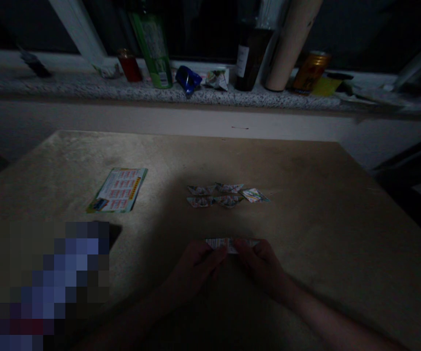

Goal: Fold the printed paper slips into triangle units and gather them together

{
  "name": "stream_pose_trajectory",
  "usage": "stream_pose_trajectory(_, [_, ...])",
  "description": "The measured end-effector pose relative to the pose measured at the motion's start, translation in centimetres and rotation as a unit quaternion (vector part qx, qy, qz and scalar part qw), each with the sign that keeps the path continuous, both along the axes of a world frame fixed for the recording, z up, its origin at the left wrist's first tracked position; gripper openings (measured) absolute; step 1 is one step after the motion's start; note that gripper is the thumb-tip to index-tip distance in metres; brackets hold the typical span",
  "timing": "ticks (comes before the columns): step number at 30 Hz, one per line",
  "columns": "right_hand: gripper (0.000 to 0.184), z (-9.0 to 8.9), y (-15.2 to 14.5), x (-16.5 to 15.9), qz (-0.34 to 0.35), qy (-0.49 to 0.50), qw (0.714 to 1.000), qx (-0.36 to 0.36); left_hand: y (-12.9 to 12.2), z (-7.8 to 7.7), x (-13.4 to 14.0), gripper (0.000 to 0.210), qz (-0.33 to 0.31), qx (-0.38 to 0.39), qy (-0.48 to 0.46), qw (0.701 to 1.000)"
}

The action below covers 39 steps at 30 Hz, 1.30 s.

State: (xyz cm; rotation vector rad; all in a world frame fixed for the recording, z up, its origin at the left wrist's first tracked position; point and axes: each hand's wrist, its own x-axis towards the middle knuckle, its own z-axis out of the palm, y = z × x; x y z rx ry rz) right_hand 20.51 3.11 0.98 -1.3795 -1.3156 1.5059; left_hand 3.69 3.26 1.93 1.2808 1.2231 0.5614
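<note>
The largest thing in view is the tan table (305, 214), dimly lit, its far edge below a speckled stone windowsill (210, 97) where a green bottle (154, 48) and other containers stand. On the table's near part, both forearms reach in from the lower corners and converge. The left hand (199, 265) and right hand (263, 265) meet almost tip to tip, thumbs on the near face and pointing inward, the other fingers curled and partly hidden. Both hands are closed in a pinch, one at each half of a long, narrow printed paper strip. At the left lies a small stack of printed calendar cards (119, 190), flat and apart from the hands. The folded paper strip (231, 246) sits between the hands, close to the tabletop; whether it touches the table I cannot tell. Smallest are the folded paper parallelograms (228, 200), five in a cluster just beyond the hands. These five look fully folded; the strip seems partway through its folding, and the calendar cards appear unfolded
</note>
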Motion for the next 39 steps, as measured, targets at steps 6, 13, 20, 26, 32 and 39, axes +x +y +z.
stream_pose_trajectory(6, [0.057,0.20,0.07,0.13,0.000,0.004,1.000,-0.014,0.10,0.07,-0.09,0.039,0.009,0.010,-0.020,1.000])
stream_pose_trajectory(13, [0.057,-0.48,0.44,0.28,-0.055,0.012,0.998,0.001,0.29,0.50,-0.06,0.039,0.037,-0.024,-0.027,0.999])
stream_pose_trajectory(20, [0.058,0.18,0.42,0.28,-0.027,-0.025,0.999,0.027,0.42,0.56,-0.05,0.038,0.037,-0.018,-0.064,0.997])
stream_pose_trajectory(26, [0.053,-0.36,0.20,0.31,-0.071,0.001,0.997,0.012,0.48,0.71,0.00,0.044,-0.005,0.001,-0.017,1.000])
stream_pose_trajectory(32, [0.026,0.09,0.39,0.11,-0.028,0.018,0.997,0.076,0.32,0.44,0.09,0.043,-0.036,0.009,0.005,0.999])
stream_pose_trajectory(39, [0.027,0.49,0.40,0.14,-0.027,-0.004,0.994,0.105,0.20,0.18,-0.11,0.042,-0.042,0.043,-0.005,0.998])
